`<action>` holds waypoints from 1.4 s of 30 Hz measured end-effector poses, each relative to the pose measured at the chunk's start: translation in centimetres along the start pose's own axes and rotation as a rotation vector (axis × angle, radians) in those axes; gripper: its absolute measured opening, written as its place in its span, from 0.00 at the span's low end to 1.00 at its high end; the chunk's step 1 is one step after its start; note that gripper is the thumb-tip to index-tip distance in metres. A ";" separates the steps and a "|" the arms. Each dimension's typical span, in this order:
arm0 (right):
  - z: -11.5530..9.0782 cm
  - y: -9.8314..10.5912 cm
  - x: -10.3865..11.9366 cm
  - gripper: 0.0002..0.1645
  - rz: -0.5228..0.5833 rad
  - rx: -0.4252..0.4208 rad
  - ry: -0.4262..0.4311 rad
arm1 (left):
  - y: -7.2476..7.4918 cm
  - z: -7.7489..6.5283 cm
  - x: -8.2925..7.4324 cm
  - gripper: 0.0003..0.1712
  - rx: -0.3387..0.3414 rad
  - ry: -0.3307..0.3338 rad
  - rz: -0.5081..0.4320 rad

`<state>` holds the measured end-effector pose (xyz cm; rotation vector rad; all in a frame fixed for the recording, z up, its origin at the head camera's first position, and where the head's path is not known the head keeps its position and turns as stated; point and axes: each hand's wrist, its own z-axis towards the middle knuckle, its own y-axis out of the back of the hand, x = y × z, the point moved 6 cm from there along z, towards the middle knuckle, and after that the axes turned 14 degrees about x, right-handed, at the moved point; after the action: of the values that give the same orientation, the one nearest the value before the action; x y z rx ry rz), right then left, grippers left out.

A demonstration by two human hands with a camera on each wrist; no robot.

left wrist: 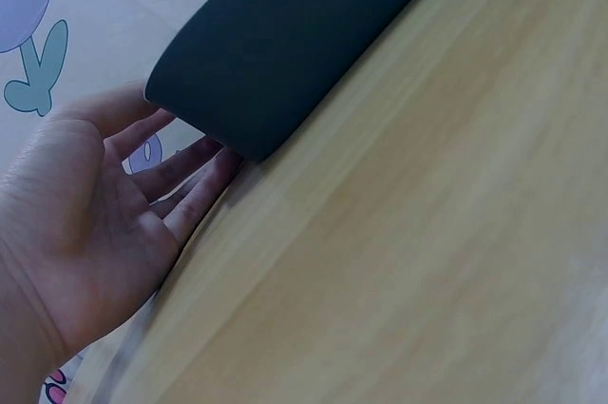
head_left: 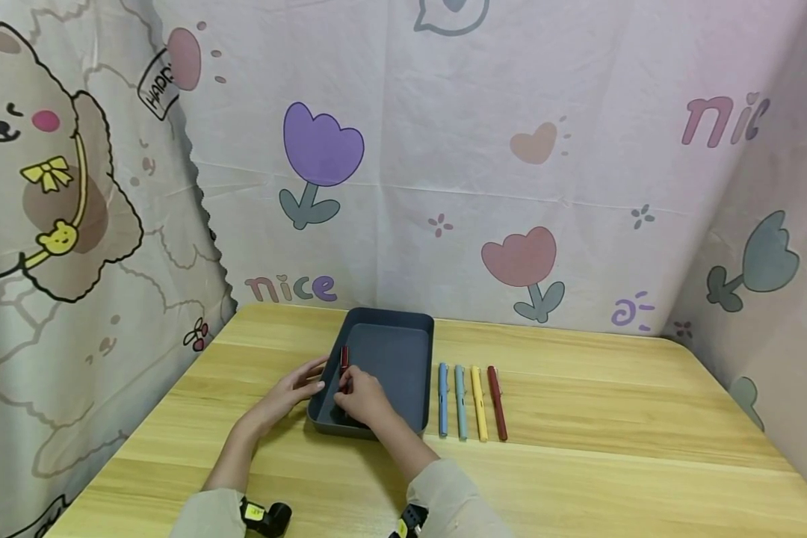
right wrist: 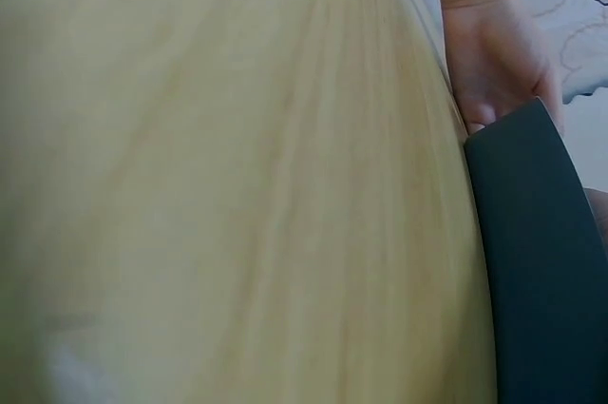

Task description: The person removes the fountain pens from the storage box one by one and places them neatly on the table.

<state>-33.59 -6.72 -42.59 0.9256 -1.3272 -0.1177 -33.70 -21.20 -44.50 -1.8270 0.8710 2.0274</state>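
Note:
In the head view a dark grey rectangular tray (head_left: 403, 366) lies on the wooden table. Inside it, along the left wall, is a dark red pen (head_left: 344, 357). My right hand (head_left: 365, 397) reaches over the near part of the tray and pinches this pen, hiding much of its lower part. My left hand (head_left: 284, 392) is at the tray's left side, its fingers extended against the outer wall. The left wrist view shows this hand (left wrist: 90, 214) with spread, fairly straight fingers at the tray's corner (left wrist: 247, 71). The right wrist view hides the pen behind the tray's wall (right wrist: 537, 252).
Right of the tray a blue pen (head_left: 443, 400), a light teal pen (head_left: 460, 402), a yellow pen (head_left: 479, 403) and a dark red pen (head_left: 497, 403) lie side by side. A printed cloth (head_left: 430, 149) hangs behind the table (head_left: 612, 418) and at both sides.

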 end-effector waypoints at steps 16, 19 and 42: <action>-0.1 0.1 -0.3 0.06 0.150 0.012 -0.005 | 0.1 -0.1 -0.1 0.32 0.007 0.005 0.016; -0.1 0.0 -0.2 0.04 0.167 0.016 0.012 | 0.1 -0.2 -0.1 0.32 0.005 0.008 0.015; -0.3 0.4 -1.1 0.07 0.381 -0.005 -0.039 | -0.2 -0.3 -0.3 0.32 0.010 0.014 0.023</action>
<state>-33.84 -5.74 -43.19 0.6545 -1.5149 0.1553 -33.30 -21.15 -44.22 -1.8355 0.9088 2.0230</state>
